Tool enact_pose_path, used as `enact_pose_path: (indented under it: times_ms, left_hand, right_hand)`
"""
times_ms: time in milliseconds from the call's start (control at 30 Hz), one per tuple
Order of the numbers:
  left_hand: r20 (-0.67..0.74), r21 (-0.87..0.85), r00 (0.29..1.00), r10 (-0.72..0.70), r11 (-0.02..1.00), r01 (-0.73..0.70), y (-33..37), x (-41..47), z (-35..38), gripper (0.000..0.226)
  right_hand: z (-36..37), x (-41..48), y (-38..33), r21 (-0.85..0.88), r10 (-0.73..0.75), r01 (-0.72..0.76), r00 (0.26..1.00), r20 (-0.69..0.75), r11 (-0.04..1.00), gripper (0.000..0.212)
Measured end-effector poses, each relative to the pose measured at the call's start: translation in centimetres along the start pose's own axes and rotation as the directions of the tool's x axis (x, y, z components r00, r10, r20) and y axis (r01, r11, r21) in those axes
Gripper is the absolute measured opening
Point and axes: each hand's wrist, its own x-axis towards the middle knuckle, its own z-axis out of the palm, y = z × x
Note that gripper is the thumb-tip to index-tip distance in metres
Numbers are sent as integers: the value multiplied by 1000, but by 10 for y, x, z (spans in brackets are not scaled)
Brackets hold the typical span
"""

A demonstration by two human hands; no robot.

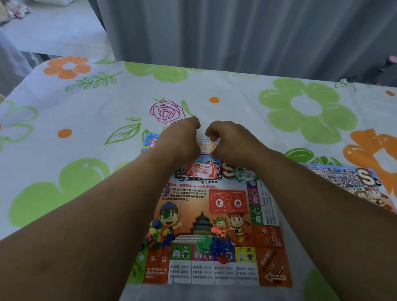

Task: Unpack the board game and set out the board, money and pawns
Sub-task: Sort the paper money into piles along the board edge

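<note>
At board (190, 195) far edge: left hand (181, 139), right hand (231, 142) pinch one yellow note (206, 146); one red note (202, 171) nearby.

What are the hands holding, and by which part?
A small orange-and-white paper note, likely play money: left hand pinches its left end, right hand its right end.

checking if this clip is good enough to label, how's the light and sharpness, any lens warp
Head view: soft bluish light, no hard shadows; wide-angle warp bows the far edge of the tablecloth and swells the forearms; the small print on the board is soft, and the note between left hand and right hand is washed out.
</note>
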Motion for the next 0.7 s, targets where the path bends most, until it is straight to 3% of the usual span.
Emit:
enact_pose_path:
  times_ms: [700]
  left_hand:
    - [-33,-54,999,6,999,-8,-9,3,5,67]
  right_hand:
    - [5,2,-3,-14,-17,17,1000,-6,1000,42]
